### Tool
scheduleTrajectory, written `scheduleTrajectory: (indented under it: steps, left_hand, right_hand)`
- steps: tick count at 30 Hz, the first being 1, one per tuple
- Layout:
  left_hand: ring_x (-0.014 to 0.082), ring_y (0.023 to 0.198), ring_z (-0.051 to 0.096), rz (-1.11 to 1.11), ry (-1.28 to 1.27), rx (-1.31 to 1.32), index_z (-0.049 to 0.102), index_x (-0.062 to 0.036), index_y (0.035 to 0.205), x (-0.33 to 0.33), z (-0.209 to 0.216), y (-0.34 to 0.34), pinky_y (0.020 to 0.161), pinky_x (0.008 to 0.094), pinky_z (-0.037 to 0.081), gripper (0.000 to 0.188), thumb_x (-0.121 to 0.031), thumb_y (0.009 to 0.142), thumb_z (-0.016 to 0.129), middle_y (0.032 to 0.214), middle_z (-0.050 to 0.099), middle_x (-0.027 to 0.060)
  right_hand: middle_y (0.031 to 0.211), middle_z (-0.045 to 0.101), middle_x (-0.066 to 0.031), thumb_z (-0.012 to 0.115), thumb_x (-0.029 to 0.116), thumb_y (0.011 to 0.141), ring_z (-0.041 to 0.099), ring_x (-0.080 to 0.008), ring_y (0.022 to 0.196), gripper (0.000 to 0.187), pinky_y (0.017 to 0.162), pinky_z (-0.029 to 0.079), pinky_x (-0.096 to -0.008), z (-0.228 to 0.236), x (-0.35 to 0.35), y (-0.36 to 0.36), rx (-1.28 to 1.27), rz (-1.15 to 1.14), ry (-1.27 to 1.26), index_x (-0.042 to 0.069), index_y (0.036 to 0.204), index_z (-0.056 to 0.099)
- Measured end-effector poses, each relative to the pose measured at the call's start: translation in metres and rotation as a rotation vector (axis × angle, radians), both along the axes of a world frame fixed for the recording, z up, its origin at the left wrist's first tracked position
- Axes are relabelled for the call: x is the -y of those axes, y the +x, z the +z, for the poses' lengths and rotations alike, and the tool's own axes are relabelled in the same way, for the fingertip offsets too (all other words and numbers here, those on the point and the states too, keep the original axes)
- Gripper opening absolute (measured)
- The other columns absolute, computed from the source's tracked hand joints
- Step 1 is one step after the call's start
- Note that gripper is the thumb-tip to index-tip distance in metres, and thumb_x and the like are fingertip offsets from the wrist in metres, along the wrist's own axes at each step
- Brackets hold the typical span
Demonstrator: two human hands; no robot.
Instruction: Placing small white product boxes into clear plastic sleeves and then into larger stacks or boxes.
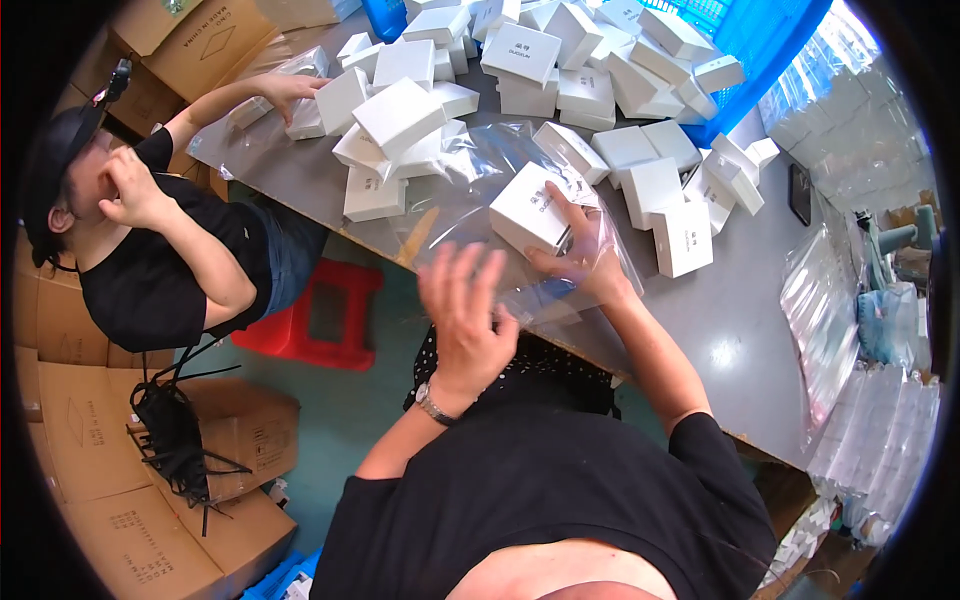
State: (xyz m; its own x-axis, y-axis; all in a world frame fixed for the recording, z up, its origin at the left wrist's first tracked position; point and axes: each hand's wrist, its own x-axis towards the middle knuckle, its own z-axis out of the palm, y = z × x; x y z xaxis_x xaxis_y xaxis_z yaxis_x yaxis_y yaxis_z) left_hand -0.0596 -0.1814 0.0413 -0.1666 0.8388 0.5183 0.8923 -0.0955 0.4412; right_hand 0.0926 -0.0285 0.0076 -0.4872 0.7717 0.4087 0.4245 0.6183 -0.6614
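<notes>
My right hand point(592, 258) grips a small white box point(530, 208) by its right side, thumb and fingers on its faces. A clear plastic bag point(550, 296) spreads around the box and that hand; I cannot tell whether the box is inside it or on it. Close to the bag's lower left edge, my left hand point(465, 315) is raised with its fingers apart. It is slightly blurred and holds nothing. More white boxes point(400, 115) of the same kind lie piled just beyond, on the grey table point(735, 330).
A blue basket point(765, 60) stands behind the heap. At right are a dark phone point(800, 194), flat clear bags point(820, 310) and stacked plastic packs point(870, 440). A co-worker point(165, 245) reaches toward boxes at left, near a red stool point(325, 318) and brown cartons point(90, 430).
</notes>
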Motion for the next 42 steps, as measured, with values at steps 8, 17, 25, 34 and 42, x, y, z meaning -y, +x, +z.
scheduleTrajectory:
  steps: [8,17,25,34,42]
  left_hand:
    - [0.0300,0.092,0.059,0.216,0.149,0.422,0.066,-0.0017,0.093,0.044,-0.056,-0.036,0.076,0.0370,0.051,0.020,0.011,0.081,0.057,0.100,0.059,0.0132]
    - [0.0272,0.089,0.058,-0.001,0.054,0.313,0.069,-0.0051,0.097,0.105,-0.039,-0.019,0.076,0.0368,0.049,0.030,0.012,0.072,0.067,0.099,0.059,0.0095]
    - [0.0223,0.083,0.063,-0.150,-0.126,0.542,0.069,-0.0049,0.092,0.131,-0.021,-0.015,0.066,0.0317,0.052,0.030,0.014,0.071,0.061,0.095,0.063,0.0081]
    - [0.0112,0.076,0.062,-0.398,-0.346,0.864,0.064,-0.0023,0.096,0.114,-0.036,-0.019,0.062,0.0246,0.050,0.027,0.013,0.074,0.062,0.102,0.062,0.0079]
    - [0.0118,0.085,0.061,-0.358,-0.587,0.824,0.065,0.0001,0.097,0.099,-0.034,-0.021,0.070,0.0231,0.053,0.024,0.010,0.076,0.062,0.105,0.060,0.0068]
  right_hand:
    - [0.138,0.047,-0.0251,0.082,0.034,0.064,0.050,-0.0415,0.121,0.090,0.104,0.040,-0.0456,0.001,0.023,-0.033,-0.016,0.026,0.053,0.011,0.143,0.047]
    - [0.150,0.036,-0.0242,0.083,0.032,0.065,0.044,-0.0431,0.129,0.083,0.106,0.038,-0.0484,-0.020,0.044,-0.068,0.052,0.227,0.069,0.010,0.138,0.050]
    - [0.150,0.035,-0.0231,0.081,0.032,0.065,0.046,-0.0452,0.125,0.080,0.102,0.044,-0.0499,-0.011,0.026,-0.073,0.110,0.121,0.249,0.010,0.135,0.050]
    - [0.150,0.033,-0.0249,0.081,0.030,0.066,0.042,-0.0457,0.130,0.081,0.108,0.039,-0.0505,-0.019,0.009,-0.063,0.017,-0.059,0.275,0.009,0.137,0.048]
    - [0.148,0.036,-0.0248,0.082,0.030,0.064,0.040,-0.0439,0.133,0.087,0.109,0.037,-0.0492,-0.007,0.005,-0.043,0.064,0.031,0.168,0.007,0.138,0.045]
